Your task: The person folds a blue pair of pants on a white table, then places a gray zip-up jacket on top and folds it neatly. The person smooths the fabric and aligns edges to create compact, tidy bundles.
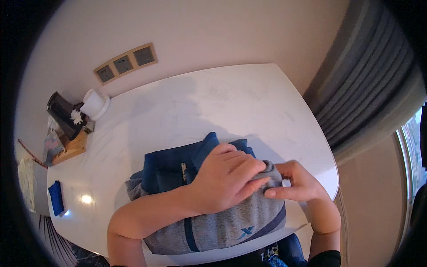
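Observation:
A folded grey jacket (pixel 213 229) with a dark stripe and a blue emblem lies near the table's front edge. Its blue inner fabric (pixel 167 162) is bunched on the far side, where a short piece of zip shows. Reaching across the jacket from the left, my left hand (pixel 229 178) is closed with its fingertips on a gathered grey fold at the right end. On that same fold, from the right side, my right hand (pixel 296 184) pinches the fabric between thumb and curled fingers. The exact grip of some fingertips is hidden behind the knuckles.
The white table (pixel 231 98) ends at a rounded right side beside a grey curtain (pixel 369 84). At the left stand a white cup (pixel 92 103), a black kettle-like vessel (pixel 64 115) and a wooden tray (pixel 73 149). A small dark blue item (pixel 56 198) lies near the left edge.

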{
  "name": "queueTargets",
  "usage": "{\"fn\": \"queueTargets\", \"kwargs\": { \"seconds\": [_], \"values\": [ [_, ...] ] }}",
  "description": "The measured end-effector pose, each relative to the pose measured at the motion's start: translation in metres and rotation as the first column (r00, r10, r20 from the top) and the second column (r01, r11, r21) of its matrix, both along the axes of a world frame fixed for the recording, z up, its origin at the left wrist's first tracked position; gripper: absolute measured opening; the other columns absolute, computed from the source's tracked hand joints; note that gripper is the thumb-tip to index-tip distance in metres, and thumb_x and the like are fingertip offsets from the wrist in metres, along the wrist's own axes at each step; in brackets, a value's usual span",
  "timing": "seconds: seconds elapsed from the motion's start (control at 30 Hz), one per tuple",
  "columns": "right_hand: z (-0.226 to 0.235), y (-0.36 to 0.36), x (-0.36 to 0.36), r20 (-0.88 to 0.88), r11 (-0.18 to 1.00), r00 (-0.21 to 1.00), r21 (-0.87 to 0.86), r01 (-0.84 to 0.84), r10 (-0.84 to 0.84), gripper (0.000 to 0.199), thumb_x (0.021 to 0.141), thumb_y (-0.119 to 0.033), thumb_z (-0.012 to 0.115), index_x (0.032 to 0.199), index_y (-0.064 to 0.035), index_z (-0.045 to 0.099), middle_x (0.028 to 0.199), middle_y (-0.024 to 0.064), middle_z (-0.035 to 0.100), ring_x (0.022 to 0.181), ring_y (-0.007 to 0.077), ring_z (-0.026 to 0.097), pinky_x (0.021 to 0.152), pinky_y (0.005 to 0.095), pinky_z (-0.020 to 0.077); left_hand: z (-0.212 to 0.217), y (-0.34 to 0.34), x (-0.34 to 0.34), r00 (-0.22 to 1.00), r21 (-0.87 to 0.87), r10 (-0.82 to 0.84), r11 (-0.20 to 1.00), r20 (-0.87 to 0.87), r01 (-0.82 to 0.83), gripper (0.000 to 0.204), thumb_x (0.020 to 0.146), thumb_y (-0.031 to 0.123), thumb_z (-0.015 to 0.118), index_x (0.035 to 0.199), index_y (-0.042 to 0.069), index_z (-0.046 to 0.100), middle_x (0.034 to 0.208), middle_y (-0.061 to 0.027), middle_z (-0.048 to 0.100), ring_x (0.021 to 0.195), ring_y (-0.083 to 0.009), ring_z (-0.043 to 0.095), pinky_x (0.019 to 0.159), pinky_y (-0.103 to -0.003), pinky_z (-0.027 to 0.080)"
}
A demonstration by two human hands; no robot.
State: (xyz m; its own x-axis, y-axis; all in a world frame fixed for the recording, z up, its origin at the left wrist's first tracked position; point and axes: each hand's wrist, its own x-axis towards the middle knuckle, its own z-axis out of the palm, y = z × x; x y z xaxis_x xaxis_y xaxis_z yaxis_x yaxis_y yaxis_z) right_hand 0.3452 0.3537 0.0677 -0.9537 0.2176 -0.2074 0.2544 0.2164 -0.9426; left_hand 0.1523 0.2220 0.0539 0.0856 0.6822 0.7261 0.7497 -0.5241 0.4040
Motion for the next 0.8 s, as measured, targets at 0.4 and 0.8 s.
{"fn": "queueTargets", "kwargs": {
  "seconds": [0.4, 0.8],
  "values": [
    [-0.017, -0.012, -0.004, -0.044, 0.967, 0.999, -0.253, 0.016, -0.028, 0.033, 0.091, -0.015, 0.07, 0.118, 0.0019, 0.064, 0.105, 0.0033, 0.068, 0.1, 0.0111, 0.057, 0.09, 0.0268, 0.0446, -0.002, 0.004, 0.001, 1.0, -0.021, 0.031, 0.999, -0.007, -0.031, 0.022, 0.081, 0.018, 0.078, 0.093, 0.007, 0.063, 0.077, -0.0039, 0.064, 0.068, -0.02, 0.062, 0.07, -0.035, 0.043],
    [-0.027, -0.021, 0.0, -0.046, 0.548, 0.978, -0.833, 0.075, -0.204, 0.039, 0.086, -0.007, 0.068, 0.123, 0.0055, 0.061, 0.117, 0.0116, 0.065, 0.107, 0.0177, 0.061, 0.091, 0.03, 0.0466, 0.003, 0.005, -0.002, 0.997, -0.08, 0.069, 0.994, -0.022, -0.071, 0.022, 0.079, 0.02, 0.079, 0.091, 0.007, 0.066, 0.081, -0.0049, 0.068, 0.071, -0.0207, 0.065, 0.074, -0.034, 0.046]
  ]
}}
